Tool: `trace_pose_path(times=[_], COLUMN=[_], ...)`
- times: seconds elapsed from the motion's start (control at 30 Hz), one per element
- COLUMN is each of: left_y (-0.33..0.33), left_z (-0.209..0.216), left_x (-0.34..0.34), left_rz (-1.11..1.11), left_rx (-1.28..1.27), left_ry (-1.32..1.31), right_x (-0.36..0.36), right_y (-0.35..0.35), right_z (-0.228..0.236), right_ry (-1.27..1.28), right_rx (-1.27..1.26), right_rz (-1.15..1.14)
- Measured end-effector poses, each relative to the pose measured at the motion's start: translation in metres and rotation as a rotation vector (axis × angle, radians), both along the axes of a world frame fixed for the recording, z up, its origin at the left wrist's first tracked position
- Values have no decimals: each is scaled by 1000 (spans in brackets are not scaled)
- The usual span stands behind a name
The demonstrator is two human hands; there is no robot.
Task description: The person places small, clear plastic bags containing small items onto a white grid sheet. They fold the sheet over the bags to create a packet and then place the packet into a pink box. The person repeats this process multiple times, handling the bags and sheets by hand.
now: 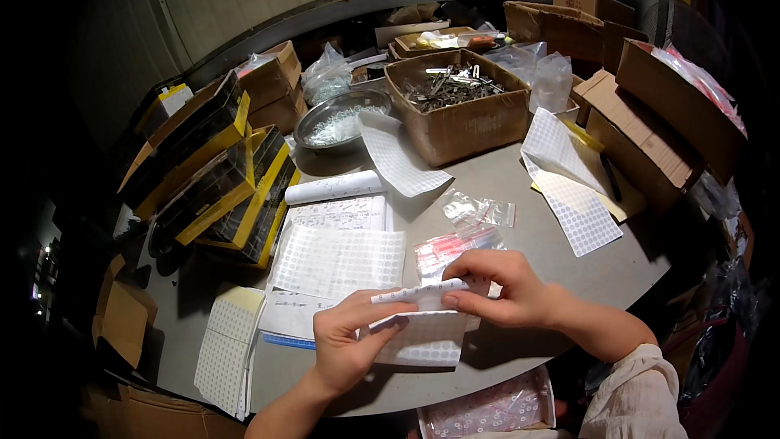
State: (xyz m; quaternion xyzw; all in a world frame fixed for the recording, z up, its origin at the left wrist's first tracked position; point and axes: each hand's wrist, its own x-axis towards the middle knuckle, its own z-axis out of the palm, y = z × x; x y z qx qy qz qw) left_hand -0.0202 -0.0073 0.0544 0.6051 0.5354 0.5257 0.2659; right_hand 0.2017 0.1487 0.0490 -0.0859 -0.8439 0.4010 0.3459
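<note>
Close to the table's near edge, a sheet of round stickers (pixel 422 343) is folded over between my hands, its upper edge bent back. My left hand (pixel 349 340) pinches the sheet's left side between thumb and fingers. At the sheet's upper right, my right hand (pixel 508 289) has its thumb and forefinger closed on the bent edge; whether a single sticker is between them cannot be made out. Just beyond the right hand lie small clear zip bags with red strips (pixel 445 250). Another flat sticker sheet (pixel 337 258) rests on an open notebook (pixel 345 210) past my left hand.
A cardboard box of metal parts (pixel 463 126) stands at the back, beside a metal bowl of small pieces (pixel 325 142). Black-and-yellow boxes (pixel 231 195) are stacked left. More sticker sheets (pixel 577 207) lie right, near cardboard boxes (pixel 642 126). Below the table edge sits a bin of bagged rings (pixel 487 406).
</note>
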Motion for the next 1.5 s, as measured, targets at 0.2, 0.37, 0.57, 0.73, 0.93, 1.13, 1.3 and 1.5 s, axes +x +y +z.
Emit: trace_pose_path(times=[0.2, 0.37, 0.57, 0.73, 0.93, 1.13, 1.3, 1.5], left_y=[-1, -2, 3, 2, 6, 5, 7, -1], left_z=[-1, -1, -5, -4, -7, -1, -16, -7], left_x=[4, 6, 1, 1, -3, -4, -2, 0], left_rz=[-198, -39, -27, -11, 124, 133, 89, 42], left_rx=[-164, -135, -97, -106, -134, -111, 4, 324], left_ry=[-133, -160, -219, -225, -265, -168, -98, 515], right_x=[-2, -1, 1, 2, -3, 2, 0, 16], right_y=[0, 2, 12, 11, 19, -30, -38, -29], right_z=[-15, -8, -17, -12, -5, 11, 10, 25], right_ry=[37, -37, -3, -25, 36, -79, -108, -90], right_rx=[-229, -444, -650, -727, -96, 484, 503, 426], right_rz=[98, 93, 105, 103, -214, -272, -315, -314])
